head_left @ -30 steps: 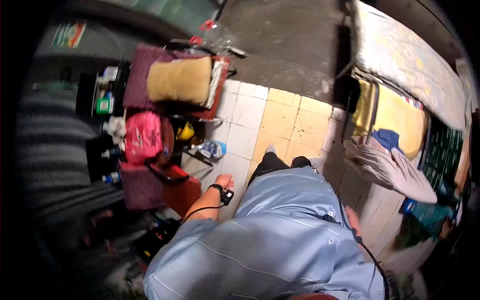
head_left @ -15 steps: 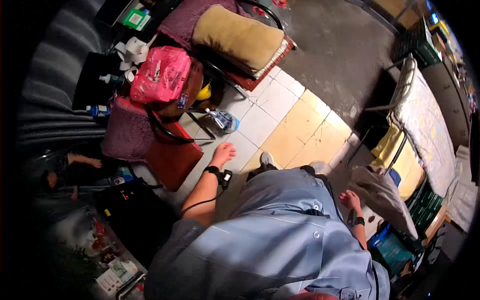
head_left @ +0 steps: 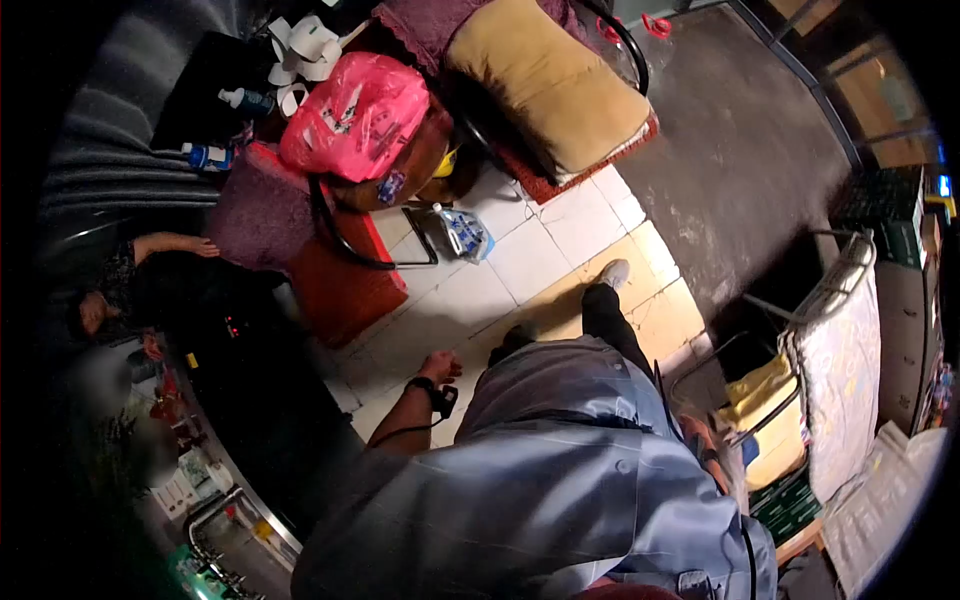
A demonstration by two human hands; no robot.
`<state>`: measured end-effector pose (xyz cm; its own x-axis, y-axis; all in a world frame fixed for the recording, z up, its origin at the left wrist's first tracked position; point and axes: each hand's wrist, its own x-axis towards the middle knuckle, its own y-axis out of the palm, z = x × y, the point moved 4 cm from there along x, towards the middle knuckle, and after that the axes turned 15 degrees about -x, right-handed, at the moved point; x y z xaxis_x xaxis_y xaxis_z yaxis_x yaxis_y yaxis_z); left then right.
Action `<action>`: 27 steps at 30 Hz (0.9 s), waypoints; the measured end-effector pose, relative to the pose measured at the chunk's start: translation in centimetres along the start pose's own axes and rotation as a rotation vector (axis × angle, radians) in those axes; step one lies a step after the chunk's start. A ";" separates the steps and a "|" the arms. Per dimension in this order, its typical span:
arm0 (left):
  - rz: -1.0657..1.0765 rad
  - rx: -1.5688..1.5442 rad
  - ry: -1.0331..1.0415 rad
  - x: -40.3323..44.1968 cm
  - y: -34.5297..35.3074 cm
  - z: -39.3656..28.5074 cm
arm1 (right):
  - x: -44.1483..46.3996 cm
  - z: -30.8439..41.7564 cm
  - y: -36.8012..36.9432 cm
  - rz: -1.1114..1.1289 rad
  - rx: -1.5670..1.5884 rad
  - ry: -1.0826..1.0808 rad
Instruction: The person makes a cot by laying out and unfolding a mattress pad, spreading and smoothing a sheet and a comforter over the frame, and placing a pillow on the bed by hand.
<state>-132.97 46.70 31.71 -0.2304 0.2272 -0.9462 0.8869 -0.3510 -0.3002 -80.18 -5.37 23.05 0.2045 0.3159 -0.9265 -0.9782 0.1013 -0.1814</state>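
Observation:
My left hand [head_left: 440, 367] hangs over the white floor tiles [head_left: 480, 295], its fingers loosely bent and nothing in them; a black strap with a small device is on that wrist. Low on the right, my right hand [head_left: 697, 432] is beside my hip, near the folding chair with a yellow cloth [head_left: 768, 415]; its fingers are blurred. Beyond my left hand stands a red chair [head_left: 350, 290] with a purple cover. A pink plastic bag [head_left: 360, 115] lies on a round wooden stool [head_left: 415, 160]. A clear plastic bag with blue print [head_left: 465, 235] rests on the floor.
A tan cushion [head_left: 550, 85] lies on another chair at the top. A padded folding bed [head_left: 840, 370] stands at right, near dark green crates [head_left: 785, 505]. At far left a person's arm [head_left: 170, 243] shows beside a black box [head_left: 255, 380]. Bottles [head_left: 207, 156] stand farther up.
The view has turned and moved forward, so the chairs and pink bag appear larger. One foot has stepped ahead. My right hand is now closer to the yellow-cloth chair in view.

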 end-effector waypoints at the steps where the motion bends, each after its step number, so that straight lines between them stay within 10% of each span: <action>1: -0.023 -0.004 0.007 -1.3 1.3 -1.8 | 2.5 0.7 -1.9 -0.087 -0.323 -0.161; 9: 0.199 -0.218 0.350 -3.5 12.5 -18.9 | 20.4 30.6 -25.3 -0.050 -0.558 -0.030; 13: 0.233 -0.205 0.395 -3.6 15.1 -25.8 | 28.6 45.9 -28.7 0.235 0.102 -0.231; 18: 0.304 -0.267 0.307 2.3 16.9 -34.1 | 24.2 66.5 -23.1 -0.055 -0.198 -0.243; 27: 0.177 -0.283 0.395 11.7 22.6 -52.9 | 35.5 79.7 -17.4 -0.271 -0.587 -0.552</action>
<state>-94.46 89.49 20.29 0.0531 0.5313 -0.8455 0.9848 -0.1682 -0.0438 -53.01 79.25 19.63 0.2738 0.7820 -0.5599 -0.7217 -0.2178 -0.6571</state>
